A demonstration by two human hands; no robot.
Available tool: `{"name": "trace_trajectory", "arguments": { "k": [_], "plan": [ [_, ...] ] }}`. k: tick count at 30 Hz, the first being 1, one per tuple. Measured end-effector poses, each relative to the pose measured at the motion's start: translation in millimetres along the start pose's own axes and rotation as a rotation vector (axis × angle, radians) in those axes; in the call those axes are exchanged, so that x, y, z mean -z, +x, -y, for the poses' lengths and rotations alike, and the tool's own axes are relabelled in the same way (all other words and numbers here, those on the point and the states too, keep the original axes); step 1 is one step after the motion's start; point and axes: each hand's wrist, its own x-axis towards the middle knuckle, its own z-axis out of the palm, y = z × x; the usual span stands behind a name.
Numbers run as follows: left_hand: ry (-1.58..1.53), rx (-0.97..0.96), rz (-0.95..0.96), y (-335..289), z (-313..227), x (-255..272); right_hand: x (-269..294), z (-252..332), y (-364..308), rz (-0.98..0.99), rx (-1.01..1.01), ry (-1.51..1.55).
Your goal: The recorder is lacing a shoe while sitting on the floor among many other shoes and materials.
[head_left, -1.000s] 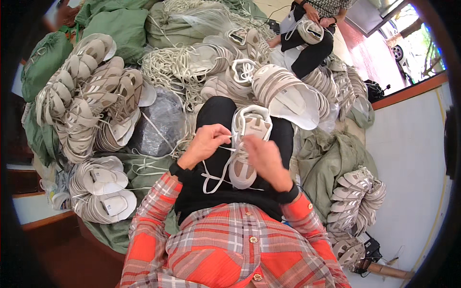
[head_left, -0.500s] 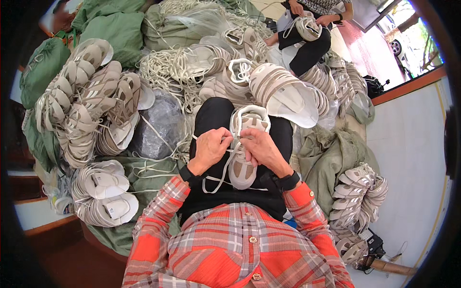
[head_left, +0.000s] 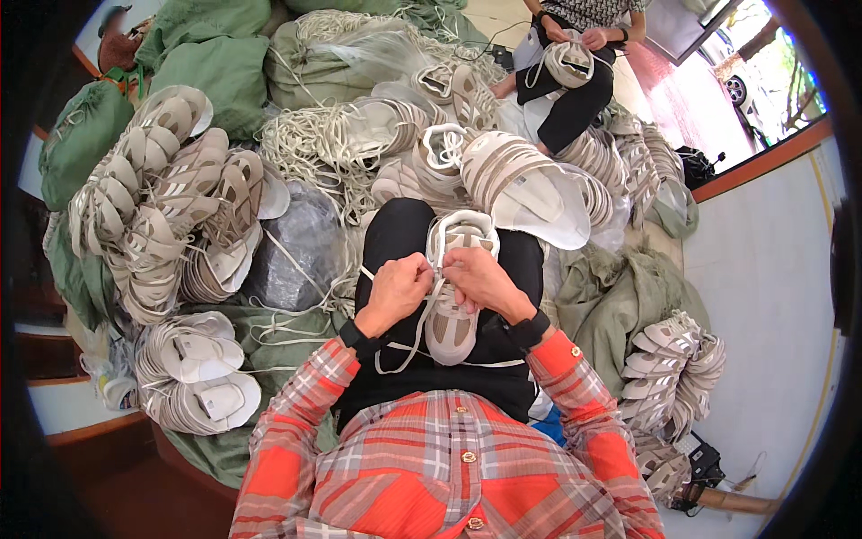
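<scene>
A beige and white sneaker (head_left: 452,331) rests on my black-trousered lap, toe toward me. Its pale shoelace (head_left: 418,334) hangs loose down the left side and curls over my thigh. At the sneaker's left edge, my left hand (head_left: 400,287) is closed, thumb and forefinger pinching the lace by the eyelets. My right hand (head_left: 489,280) lies over the lacing, its fingers also pinched on the lace close to the left fingertips. The right hand covers part of the eyelets and tongue, so the exact path of the lace is hidden there.
Stacked shoe uppers (head_left: 148,202) stand left, with more uppers (head_left: 530,193) ahead and others (head_left: 673,368) at right. A tangled heap of laces (head_left: 310,148) lies beyond a clear plastic bag (head_left: 301,247). Green sacks (head_left: 211,72) sit far left. A co-worker's hands (head_left: 579,39) hold another shoe.
My left hand has come slightly closer to the right hand at the sneaker's eyelets. The whole view has shifted a little. At the back, the co-worker's hands have come together on their shoe.
</scene>
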Motion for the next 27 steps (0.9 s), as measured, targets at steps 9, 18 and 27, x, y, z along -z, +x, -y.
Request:
{"name": "trace_trajectory", "arguments": {
  "k": [9,18,27],
  "plan": [
    [-0.367,0.151,0.454,-8.6,-3.5,48.8,34.4,-13.7,-20.7,-0.767,0.367,-0.934],
    [-1.083,-0.017,0.053,-33.7,10.2,88.1,22.4,-19.7,-22.3,-0.114,0.412,1.037],
    [-0.305,-0.195,0.321,23.1,11.3,45.6,200.4,-117.4,-134.4,-0.94,0.938,1.044]
  ]
}}
